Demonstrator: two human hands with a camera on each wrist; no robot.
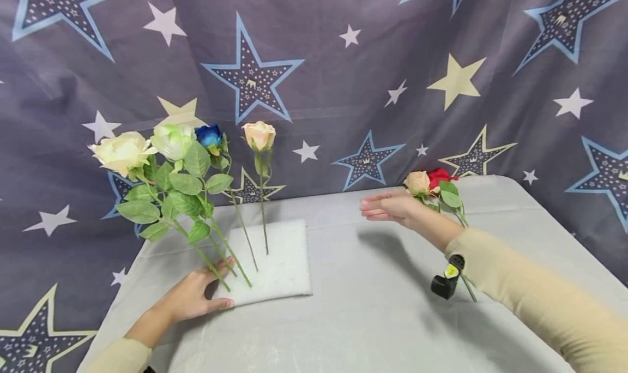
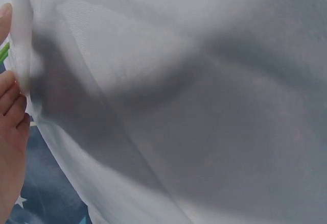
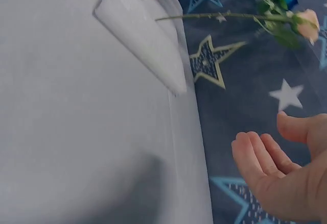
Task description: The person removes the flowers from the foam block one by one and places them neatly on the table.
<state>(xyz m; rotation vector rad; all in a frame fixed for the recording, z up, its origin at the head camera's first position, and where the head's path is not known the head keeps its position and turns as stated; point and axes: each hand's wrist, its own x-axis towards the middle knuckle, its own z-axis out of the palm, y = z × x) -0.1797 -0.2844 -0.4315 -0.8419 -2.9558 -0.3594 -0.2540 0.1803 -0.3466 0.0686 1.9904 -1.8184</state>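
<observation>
A white foam block lies on the table with several artificial flowers upright in it. These are a cream flower, a greenish-white flower, a blue rose and a peach rose. My left hand holds the block's left end, thumb along the front edge and fingers behind the stems. In the left wrist view only part of the left hand shows, beside a green stem. My right hand hovers over the table, fingers extended and holding nothing, as the right wrist view also shows.
Beyond my right hand lie another peach rose and a red rose, their stems partly hidden by my forearm. A grey cloth covers the table. A star-patterned curtain hangs behind it.
</observation>
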